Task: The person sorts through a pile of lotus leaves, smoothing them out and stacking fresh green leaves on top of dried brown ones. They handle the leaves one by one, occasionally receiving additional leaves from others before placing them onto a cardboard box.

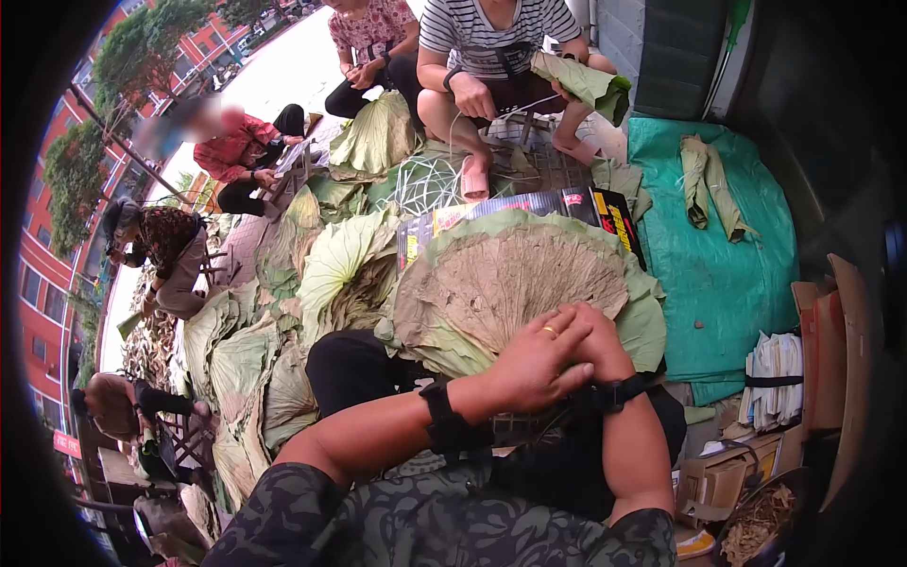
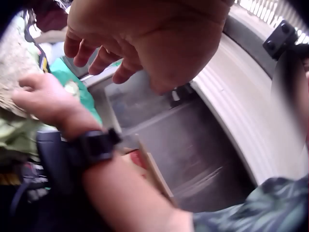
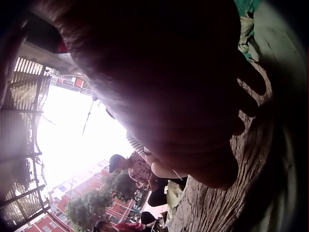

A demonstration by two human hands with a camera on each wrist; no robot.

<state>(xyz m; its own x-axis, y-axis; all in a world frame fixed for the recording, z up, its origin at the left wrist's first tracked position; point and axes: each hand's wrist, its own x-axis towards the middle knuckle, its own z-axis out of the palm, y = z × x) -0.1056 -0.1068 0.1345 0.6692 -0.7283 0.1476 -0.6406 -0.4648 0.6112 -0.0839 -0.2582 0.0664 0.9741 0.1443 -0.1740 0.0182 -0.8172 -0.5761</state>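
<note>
A big round dried leaf, brown with green edges (image 1: 501, 274), lies spread over the person's lap. My left hand (image 1: 537, 367), with a ring on one finger, crosses over my right hand (image 1: 605, 348) near its wrist, above the leaf's lower right part. In the left wrist view the left hand (image 2: 149, 41) has loosely bent fingers and holds nothing; the right hand (image 2: 48, 99) is lower left, beside the leaf. The right wrist view shows the right hand (image 3: 178, 111) dark, its fingers apart over the brown leaf (image 3: 207, 208). Whether it touches the leaf cannot be told.
Piled leaves (image 1: 246, 378) lie at left. A printed board (image 1: 619, 222) is under the leaf's far edge. On a green sheet (image 1: 727, 283) lie rolled leaves (image 1: 709, 189). A seated person in stripes holds a rolled leaf (image 1: 586, 85). Cardboard (image 1: 841, 378) stands at right.
</note>
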